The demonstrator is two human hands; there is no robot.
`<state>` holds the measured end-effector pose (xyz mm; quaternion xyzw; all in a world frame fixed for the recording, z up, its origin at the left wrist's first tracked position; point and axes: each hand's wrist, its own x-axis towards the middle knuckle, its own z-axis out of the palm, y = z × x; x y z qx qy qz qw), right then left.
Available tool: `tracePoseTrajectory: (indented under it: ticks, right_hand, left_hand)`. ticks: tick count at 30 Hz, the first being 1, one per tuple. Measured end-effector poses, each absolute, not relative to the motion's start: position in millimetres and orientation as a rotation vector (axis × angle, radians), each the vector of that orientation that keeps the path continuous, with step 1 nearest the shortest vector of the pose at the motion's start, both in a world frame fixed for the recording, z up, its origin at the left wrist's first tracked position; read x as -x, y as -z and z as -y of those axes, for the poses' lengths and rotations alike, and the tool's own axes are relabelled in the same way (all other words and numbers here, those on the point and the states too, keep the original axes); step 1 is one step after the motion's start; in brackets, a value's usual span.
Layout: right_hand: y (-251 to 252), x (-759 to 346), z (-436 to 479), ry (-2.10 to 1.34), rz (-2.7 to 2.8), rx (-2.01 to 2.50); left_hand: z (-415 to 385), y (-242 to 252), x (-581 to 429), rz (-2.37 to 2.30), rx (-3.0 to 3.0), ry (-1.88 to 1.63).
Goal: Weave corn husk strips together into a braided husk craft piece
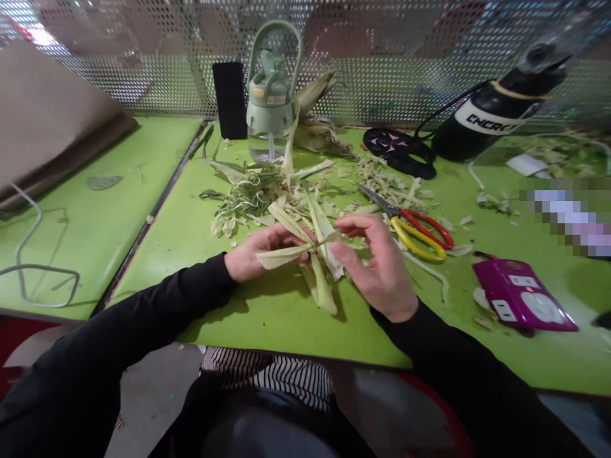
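Observation:
My left hand and my right hand meet over the green table, both pinched on pale corn husk strips that cross each other between the fingers. One strip sticks out left past my left fingers, others hang down toward me. Behind my hands lies a heap of husk scraps and shreds. Red and yellow scissors rest on the table just right of my right hand, blades pointing away to the left.
A green water bottle, a black phone and an ear of corn stand against the perforated back panel. A black bottle lies at the right, a magenta power strip near the front right. A cable runs over the left table.

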<state>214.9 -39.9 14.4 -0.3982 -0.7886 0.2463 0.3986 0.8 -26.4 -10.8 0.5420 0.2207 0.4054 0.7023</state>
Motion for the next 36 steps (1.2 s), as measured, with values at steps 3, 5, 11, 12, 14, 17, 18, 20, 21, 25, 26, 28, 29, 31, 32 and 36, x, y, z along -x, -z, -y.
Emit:
tracePoseTrajectory:
  ticks: [3, 5, 11, 12, 14, 17, 18, 20, 21, 25, 26, 28, 29, 31, 32, 36]
  right_hand:
    - [-11, -214, 39, -0.262, 1.926, 0.959]
    - [-10, -212, 42, -0.218, 2.041, 0.883]
    - [-10, -203, 52, -0.236, 2.289, 0.968]
    - [-10, -202, 53, -0.257, 2.294, 0.956]
    - [-12, -202, 55, -0.317, 2.300, 0.912]
    - [-17, -203, 58, -0.446, 2.322, 0.842]
    - [-20, -203, 59, -0.487, 2.330, 0.819]
    - [-24, -205, 61, -0.546, 2.348, 0.767]
    - [-26, -206, 62, -0.560, 2.355, 0.733]
    - [-27, -207, 65, -0.559, 2.397, 0.611]
    - [-26, -207, 64, -0.558, 2.402, 0.594]
    - [-24, -207, 62, -0.557, 2.389, 0.599]
    - [-23, -208, 60, -0.550, 2.364, 0.627]
    - [-22, -209, 56, -0.495, 2.267, 0.734]
    - [-21, -210, 54, -0.432, 2.194, 0.798]
    - [-18, -210, 54, -0.043, 2.021, 0.843]
  left_hand:
    - [25, 17, -3, -0.503, -1.170, -0.961]
    - [26, 17, -4, -0.494, -1.162, -0.991]
    - [29, 15, -3, -0.504, -1.316, -1.072]
    - [30, 14, -3, -0.513, -1.339, -1.056]
    - [32, 12, -3, -0.570, -1.380, -1.021]
    - [36, 7, -1, -0.643, -1.441, -0.959]
    - [38, 4, 0, -0.640, -1.457, -0.932]
    - [41, -1, 3, -0.614, -1.469, -0.875]
    - [43, -4, 4, -0.605, -1.469, -0.850]
    - [43, -13, 6, -0.615, -1.523, -0.778]
    - [41, -13, 6, -0.616, -1.550, -0.780]
    - [37, -12, 7, -0.605, -1.584, -0.817]
    - [34, -11, 7, -0.598, -1.580, -0.846]
    - [29, -7, 7, -0.593, -1.521, -0.894]
    - [28, -5, 7, -0.592, -1.480, -0.913]
    - [26, 6, 4, -0.609, -1.442, -1.053]
